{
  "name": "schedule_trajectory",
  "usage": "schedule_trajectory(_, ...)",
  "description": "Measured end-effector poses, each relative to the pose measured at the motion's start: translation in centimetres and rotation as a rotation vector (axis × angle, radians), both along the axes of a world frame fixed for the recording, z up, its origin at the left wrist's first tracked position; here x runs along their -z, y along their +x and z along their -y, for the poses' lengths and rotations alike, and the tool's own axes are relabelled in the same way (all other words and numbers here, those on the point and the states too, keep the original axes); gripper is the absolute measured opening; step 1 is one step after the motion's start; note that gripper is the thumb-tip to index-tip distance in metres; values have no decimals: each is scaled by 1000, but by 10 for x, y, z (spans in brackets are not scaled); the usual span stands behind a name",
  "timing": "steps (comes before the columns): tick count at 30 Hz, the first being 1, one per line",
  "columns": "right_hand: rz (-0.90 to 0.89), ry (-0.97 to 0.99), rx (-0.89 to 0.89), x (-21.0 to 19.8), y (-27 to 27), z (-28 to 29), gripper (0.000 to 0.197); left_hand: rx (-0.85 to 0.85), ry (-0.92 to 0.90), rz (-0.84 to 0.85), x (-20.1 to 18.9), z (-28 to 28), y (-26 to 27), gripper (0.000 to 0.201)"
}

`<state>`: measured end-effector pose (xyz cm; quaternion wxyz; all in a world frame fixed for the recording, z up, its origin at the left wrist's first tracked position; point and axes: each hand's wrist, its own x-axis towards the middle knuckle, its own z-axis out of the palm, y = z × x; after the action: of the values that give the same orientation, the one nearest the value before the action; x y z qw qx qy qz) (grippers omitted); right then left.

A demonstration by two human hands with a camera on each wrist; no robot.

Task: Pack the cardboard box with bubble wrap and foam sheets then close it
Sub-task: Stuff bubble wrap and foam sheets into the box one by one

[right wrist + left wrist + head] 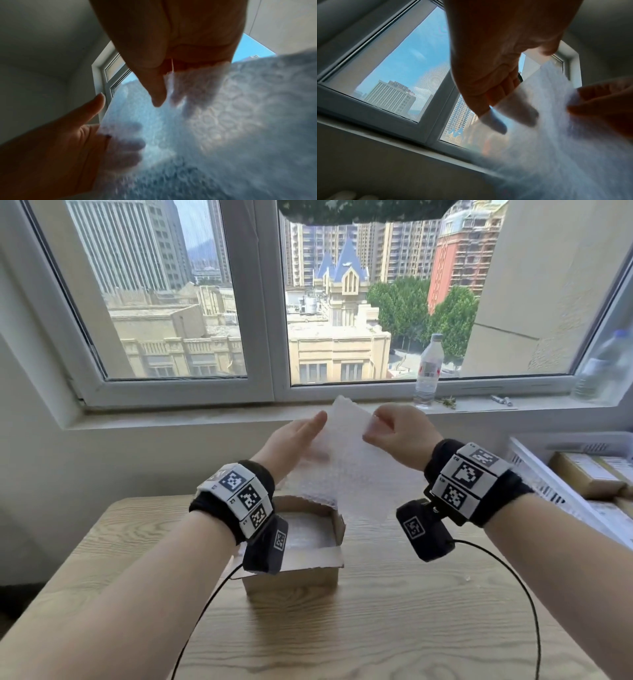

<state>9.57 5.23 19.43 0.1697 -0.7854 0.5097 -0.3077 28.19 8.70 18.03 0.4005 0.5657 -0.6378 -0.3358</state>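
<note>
A small open cardboard box (294,578) stands on the wooden table (394,628), with a white padding layer (308,534) lying inside it. Above the box both hands hold up a translucent bubble wrap sheet (346,470). My right hand (394,433) pinches the sheet's upper right edge between thumb and fingers. My left hand (294,440) lies with straight fingers flat behind the sheet's left side, thumb stretched out apart from it. In the right wrist view the right hand (171,40) pinches the bubble wrap (223,121) and the left hand (68,142) shows through it. The left wrist view is blurred.
A window sill (205,416) runs behind the table with a plastic bottle (428,371) on it and a second bottle (606,368) at the far right. Stacked cardboard packages (585,474) sit in a white crate to the right. Black cables (513,577) trail from both wrists.
</note>
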Motion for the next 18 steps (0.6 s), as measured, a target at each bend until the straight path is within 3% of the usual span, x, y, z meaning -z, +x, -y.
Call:
schedule_trajectory(3, 1, -58, 12, -1, 2, -3, 16, 14, 28, 49, 15, 0, 7, 23)
schedule_trajectory(6, -49, -127, 19, -1, 8, -13, 19, -67, 38, -119, 24, 2, 4, 12)
schedule_trajectory(10, -138, -349, 6, 10, 15, -31, 17, -154, 172, -379, 20, 3, -4, 17)
schedule_trajectory(14, -275, -417, -28, 30, 19, -31, 13, -42, 350, -722, 11, -5, -4, 40)
schedule_trajectory(18, -282, -443, -73, 49, 24, -27, 30, 122, 405, -723, 12, -8, 5, 65)
